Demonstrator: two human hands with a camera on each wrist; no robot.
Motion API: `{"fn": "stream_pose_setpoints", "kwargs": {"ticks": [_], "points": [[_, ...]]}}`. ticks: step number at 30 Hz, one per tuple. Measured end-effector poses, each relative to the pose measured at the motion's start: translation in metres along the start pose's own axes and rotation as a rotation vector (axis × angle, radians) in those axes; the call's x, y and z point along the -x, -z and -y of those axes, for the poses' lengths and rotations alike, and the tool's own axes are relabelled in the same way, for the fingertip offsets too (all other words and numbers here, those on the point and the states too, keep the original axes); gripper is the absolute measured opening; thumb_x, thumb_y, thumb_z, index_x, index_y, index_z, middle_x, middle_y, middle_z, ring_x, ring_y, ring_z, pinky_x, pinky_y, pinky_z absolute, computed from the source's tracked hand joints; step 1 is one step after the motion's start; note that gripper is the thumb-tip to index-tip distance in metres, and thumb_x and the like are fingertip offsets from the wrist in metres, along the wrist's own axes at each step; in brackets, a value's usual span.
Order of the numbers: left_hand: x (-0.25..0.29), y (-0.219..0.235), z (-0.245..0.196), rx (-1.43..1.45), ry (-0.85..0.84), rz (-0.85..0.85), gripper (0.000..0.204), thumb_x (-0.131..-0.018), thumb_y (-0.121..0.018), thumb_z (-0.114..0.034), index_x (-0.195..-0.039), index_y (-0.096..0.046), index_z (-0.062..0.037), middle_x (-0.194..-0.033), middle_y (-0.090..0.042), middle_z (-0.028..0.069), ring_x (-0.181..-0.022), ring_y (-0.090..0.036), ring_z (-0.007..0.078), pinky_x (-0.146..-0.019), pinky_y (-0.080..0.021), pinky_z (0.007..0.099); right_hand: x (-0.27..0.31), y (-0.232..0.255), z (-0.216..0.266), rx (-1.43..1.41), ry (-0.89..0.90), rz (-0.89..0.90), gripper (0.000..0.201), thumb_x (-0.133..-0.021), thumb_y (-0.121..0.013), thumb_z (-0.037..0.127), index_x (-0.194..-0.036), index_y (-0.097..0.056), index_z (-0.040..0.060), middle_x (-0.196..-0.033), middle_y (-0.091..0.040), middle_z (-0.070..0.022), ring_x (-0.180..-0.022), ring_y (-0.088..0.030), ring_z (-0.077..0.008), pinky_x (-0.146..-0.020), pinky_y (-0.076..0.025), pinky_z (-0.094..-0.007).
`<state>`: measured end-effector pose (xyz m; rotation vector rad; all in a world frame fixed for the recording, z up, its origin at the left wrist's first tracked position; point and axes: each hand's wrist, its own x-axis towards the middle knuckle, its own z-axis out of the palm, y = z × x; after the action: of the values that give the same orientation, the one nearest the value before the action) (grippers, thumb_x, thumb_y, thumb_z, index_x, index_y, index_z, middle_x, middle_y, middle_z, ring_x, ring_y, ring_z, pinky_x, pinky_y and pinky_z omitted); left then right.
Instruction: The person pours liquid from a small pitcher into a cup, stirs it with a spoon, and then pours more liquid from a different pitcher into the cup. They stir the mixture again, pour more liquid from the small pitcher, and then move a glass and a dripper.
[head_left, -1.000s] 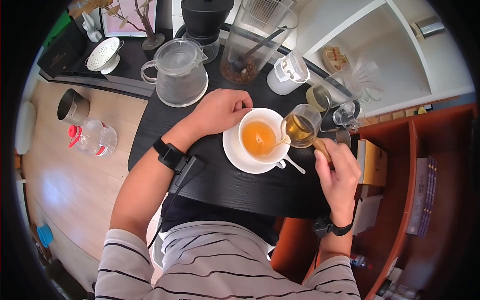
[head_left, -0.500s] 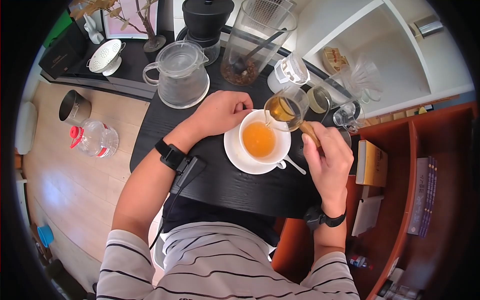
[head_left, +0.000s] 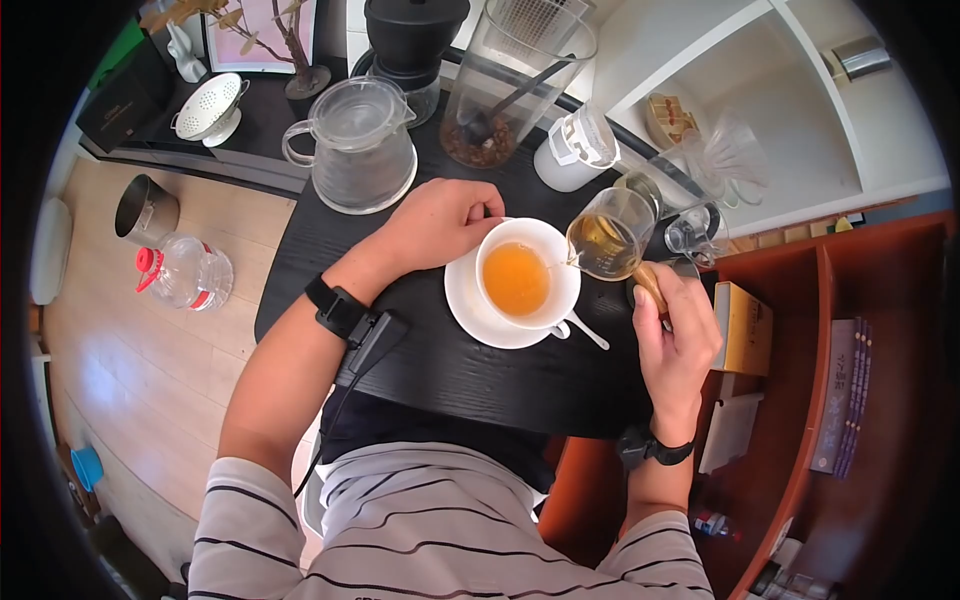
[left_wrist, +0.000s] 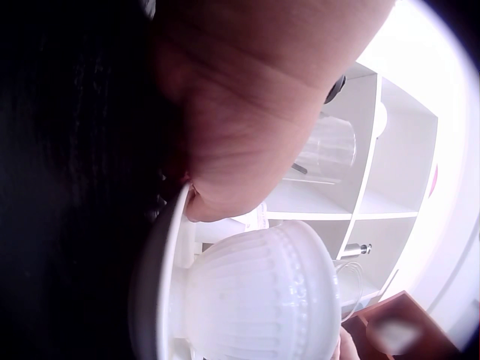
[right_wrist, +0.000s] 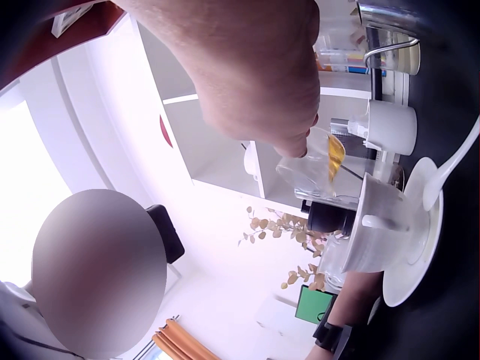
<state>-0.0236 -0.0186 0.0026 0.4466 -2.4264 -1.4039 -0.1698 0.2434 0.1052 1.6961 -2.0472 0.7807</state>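
A white cup (head_left: 563, 293) of amber tea (head_left: 516, 280) stands on a white saucer (head_left: 461, 308), with a white spoon (head_left: 591, 332) at its right. My left hand (head_left: 440, 225) rests on the black table and pinches the saucer's far left edge; in the left wrist view its fingertips sit right at the rim (left_wrist: 176, 240). With my right hand (head_left: 682, 335) I grip the wooden handle (head_left: 649, 288) of a small glass pitcher (head_left: 606, 237). The pitcher tilts left, amber liquid inside, its spout at the cup's right rim.
Behind the cup stand a lidded glass jug (head_left: 362, 150), a black grinder (head_left: 412, 40), a tall glass vessel (head_left: 480, 145) with a dark-handled utensil, and a white canister (head_left: 575, 160). Small glassware (head_left: 690, 235) sits beyond the pitcher. A brown shelf (head_left: 790, 300) borders the right side.
The pitcher first swung left over the cup, then back right to the cup's right rim, still in my right hand. My left hand, the cup and the saucer stay in place.
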Motion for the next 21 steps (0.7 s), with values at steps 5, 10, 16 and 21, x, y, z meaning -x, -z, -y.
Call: {"fn": "stream_pose_setpoints", "kwargs": {"ticks": [5,10,16,21], "points": [[0.0,0.0,0.0,-0.005,0.001,0.003,0.018,-0.093,-0.075,-0.023,-0.098,-0.076,-0.006,-0.071,-0.069,0.0083,-0.064,-0.067,0.026,-0.062,-0.051,0.0385,-0.009,-0.004,0.003,-0.003,0.035,-0.09,0.032,-0.086,-0.082,-0.004,-0.118,-0.074,-0.0007,-0.087,-0.069,-0.0111,-0.07,-0.065,-0.023,-0.064,-0.053,-0.0346],[0.0,-0.001,0.002,0.015,0.002,0.001,0.018,-0.093,-0.075,-0.023,-0.098,-0.076,-0.0057,-0.07,-0.069,0.0086,-0.063,-0.066,0.0257,-0.062,-0.05,0.0384,-0.012,-0.005,0.004,-0.016,0.043,-0.143,0.033,-0.086,-0.082,-0.004,-0.118,-0.076,-0.0008,-0.09,-0.071,-0.0127,-0.073,-0.067,-0.0242,-0.067,-0.054,-0.0341],[0.0,0.001,-0.002,-0.012,-0.005,0.001,0.018,-0.094,-0.074,-0.022,-0.099,-0.076,-0.0053,-0.07,-0.069,0.0087,-0.062,-0.066,0.0256,-0.062,-0.05,0.0384,-0.009,-0.003,0.005,-0.017,0.046,-0.156,0.033,-0.086,-0.081,-0.005,-0.118,-0.075,-0.0029,-0.096,-0.074,-0.0149,-0.077,-0.069,-0.0262,-0.07,-0.056,-0.0358],[0.0,0.001,-0.003,-0.017,-0.003,0.002,0.017,-0.094,-0.074,-0.022,-0.099,-0.076,-0.0054,-0.07,-0.069,0.0085,-0.063,-0.067,0.0257,-0.062,-0.051,0.0384,-0.006,-0.005,0.004,-0.004,0.075,-0.163,0.034,-0.085,-0.082,-0.006,-0.119,-0.075,-0.0043,-0.098,-0.074,-0.0166,-0.079,-0.07,-0.0275,-0.071,-0.056,-0.0361]]}}
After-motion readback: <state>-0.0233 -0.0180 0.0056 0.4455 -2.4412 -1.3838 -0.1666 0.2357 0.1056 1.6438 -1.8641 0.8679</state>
